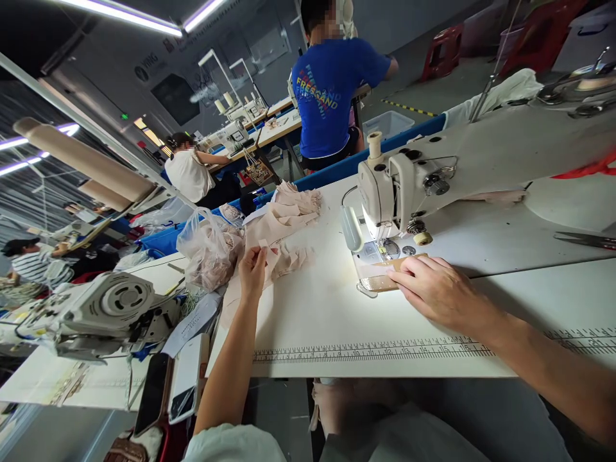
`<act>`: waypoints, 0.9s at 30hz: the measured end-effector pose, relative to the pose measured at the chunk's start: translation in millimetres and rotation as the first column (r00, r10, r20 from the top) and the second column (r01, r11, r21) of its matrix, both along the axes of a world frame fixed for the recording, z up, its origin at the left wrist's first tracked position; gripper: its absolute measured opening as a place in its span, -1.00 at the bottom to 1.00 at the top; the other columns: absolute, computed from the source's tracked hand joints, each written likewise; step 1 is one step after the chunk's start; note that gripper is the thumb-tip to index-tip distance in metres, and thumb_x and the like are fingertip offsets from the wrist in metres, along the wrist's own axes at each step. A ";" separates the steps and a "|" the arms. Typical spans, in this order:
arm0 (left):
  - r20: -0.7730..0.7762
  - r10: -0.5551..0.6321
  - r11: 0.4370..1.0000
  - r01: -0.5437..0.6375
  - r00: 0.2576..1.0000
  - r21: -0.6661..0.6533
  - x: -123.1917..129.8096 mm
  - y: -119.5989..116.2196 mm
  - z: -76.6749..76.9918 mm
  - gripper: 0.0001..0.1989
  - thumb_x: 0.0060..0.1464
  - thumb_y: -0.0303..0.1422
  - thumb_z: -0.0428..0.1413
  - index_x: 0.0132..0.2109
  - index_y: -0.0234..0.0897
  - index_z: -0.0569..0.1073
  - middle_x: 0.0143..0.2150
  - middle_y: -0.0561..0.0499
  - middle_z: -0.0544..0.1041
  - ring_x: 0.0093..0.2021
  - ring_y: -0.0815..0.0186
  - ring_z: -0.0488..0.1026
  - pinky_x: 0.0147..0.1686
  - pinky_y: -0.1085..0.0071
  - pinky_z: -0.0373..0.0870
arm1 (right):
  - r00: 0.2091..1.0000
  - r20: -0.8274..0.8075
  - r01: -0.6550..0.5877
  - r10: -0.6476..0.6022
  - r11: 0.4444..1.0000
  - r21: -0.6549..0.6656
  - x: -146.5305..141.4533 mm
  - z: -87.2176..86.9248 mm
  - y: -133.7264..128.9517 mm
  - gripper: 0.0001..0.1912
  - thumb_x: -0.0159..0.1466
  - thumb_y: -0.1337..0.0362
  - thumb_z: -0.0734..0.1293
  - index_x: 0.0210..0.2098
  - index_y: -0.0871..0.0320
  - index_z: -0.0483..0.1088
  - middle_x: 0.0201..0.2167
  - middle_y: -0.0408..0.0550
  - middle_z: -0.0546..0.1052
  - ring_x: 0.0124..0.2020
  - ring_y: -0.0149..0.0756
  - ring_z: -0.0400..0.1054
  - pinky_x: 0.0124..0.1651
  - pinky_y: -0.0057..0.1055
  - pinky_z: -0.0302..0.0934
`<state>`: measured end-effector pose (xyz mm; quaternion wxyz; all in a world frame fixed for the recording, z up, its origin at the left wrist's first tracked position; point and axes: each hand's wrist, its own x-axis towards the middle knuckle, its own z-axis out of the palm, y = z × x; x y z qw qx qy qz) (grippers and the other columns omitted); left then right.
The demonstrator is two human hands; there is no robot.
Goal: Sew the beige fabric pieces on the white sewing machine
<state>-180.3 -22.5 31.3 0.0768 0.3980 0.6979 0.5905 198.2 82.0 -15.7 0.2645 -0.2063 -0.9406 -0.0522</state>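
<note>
My left hand [253, 268] pinches a small beige fabric piece [270, 256] at the edge of a loose pile of beige fabric pieces [289, 215]. My right hand [436, 289] lies with its fingers stretched out over a shiny tan plate [378, 282] in front of the sewing machine [385, 192]. The needle area and presser foot [385, 247] are just beyond those fingertips, lit by a small lamp. Whether any fabric lies beneath the right fingers is hidden.
A plastic bag [206, 250] of beige pieces stands left of the pile. Scissors [584, 240] lie at the right, and two phones [185, 378] rest at the left edge. A printed ruler [375, 351] runs along the table front. Co-workers sit beyond; one wears a blue shirt [327, 96].
</note>
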 end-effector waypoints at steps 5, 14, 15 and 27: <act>0.044 0.038 0.982 -0.046 0.998 0.184 3.2 -17.2 44.0 -0.67 0.05 -0.06 0.26 -0.31 -0.23 0.43 -0.48 0.04 0.61 -0.48 0.32 0.53 -0.35 0.39 0.50 | 1.000 0.013 0.006 -0.006 1.000 0.011 0.0 2.7 -1.0 -0.78 0.31 0.46 0.19 -0.28 0.15 0.46 -0.32 0.01 0.42 -0.30 -0.20 0.21 -0.18 -0.28 -0.01; 0.147 -0.187 0.973 0.204 0.971 -0.111 34.6 -26.4 62.0 -0.53 -0.05 0.06 0.34 -0.27 -0.26 0.51 -0.35 -0.12 0.68 -0.39 0.08 0.65 -0.40 0.24 0.58 | 1.000 0.021 0.004 -0.005 1.000 0.024 0.2 1.7 -1.6 -0.74 0.36 0.41 0.18 -0.16 0.17 0.51 -0.30 0.02 0.45 -0.26 -0.18 0.23 -0.14 -0.26 0.02; 0.166 -0.173 0.975 0.193 0.971 -0.112 34.4 -24.4 60.1 -0.54 -0.05 0.05 0.34 -0.27 -0.25 0.50 -0.34 -0.13 0.69 -0.39 0.07 0.65 -0.40 0.23 0.58 | 1.000 0.023 0.001 -0.002 1.000 0.031 0.3 2.3 -1.7 -0.74 0.36 0.41 0.18 -0.17 0.17 0.51 -0.30 0.02 0.45 -0.27 -0.18 0.23 -0.15 -0.27 0.01; 0.111 -0.032 0.999 0.034 0.993 -0.017 24.7 -31.9 52.1 -0.56 -0.13 -0.01 0.37 -0.29 -0.26 0.49 -0.41 -0.07 0.68 -0.45 0.16 0.64 -0.52 0.38 0.50 | 0.995 0.087 0.054 -0.052 0.998 -0.024 0.1 12.9 -7.1 -0.83 0.36 0.39 0.23 -0.26 0.16 0.47 -0.28 0.01 0.45 -0.25 -0.19 0.22 -0.14 -0.27 -0.02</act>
